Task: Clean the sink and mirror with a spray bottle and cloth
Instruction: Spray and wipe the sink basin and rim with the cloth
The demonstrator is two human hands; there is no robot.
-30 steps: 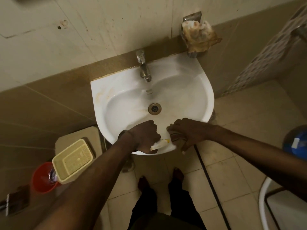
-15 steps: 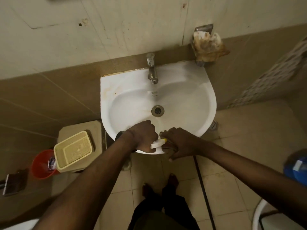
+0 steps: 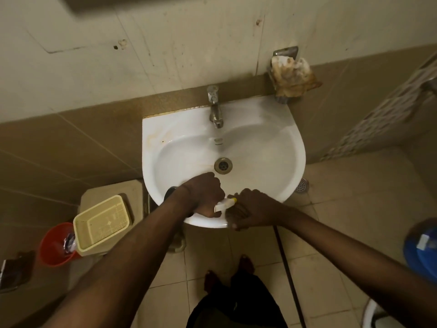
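Observation:
The white sink [image 3: 272,147] hangs on the wall with a metal tap [image 3: 215,110] at its back and a drain [image 3: 223,165] in the middle. My left hand [image 3: 205,197] is a fist over the front of the basin, shut on a spray bottle whose white trigger head with a yellow tip [image 3: 224,204] pokes out to the right. My right hand [image 3: 253,209] lies curled over the sink's front rim beside it, on what looks like a dark cloth, mostly hidden. A dark strip [image 3: 94,3] at the top left may be the mirror's lower edge.
A stained rag [image 3: 293,74] sits in a wall holder right of the tap. Left of the sink stand a beige basket [image 3: 101,223] and a red bucket [image 3: 55,245]. A blue container [image 3: 423,249] is at the right edge. A floor drain [image 3: 301,185] lies behind the sink.
My right hand has slid left along the front rim until it touches the spray head. My left hand stays put. The view has tilted up, showing more wall.

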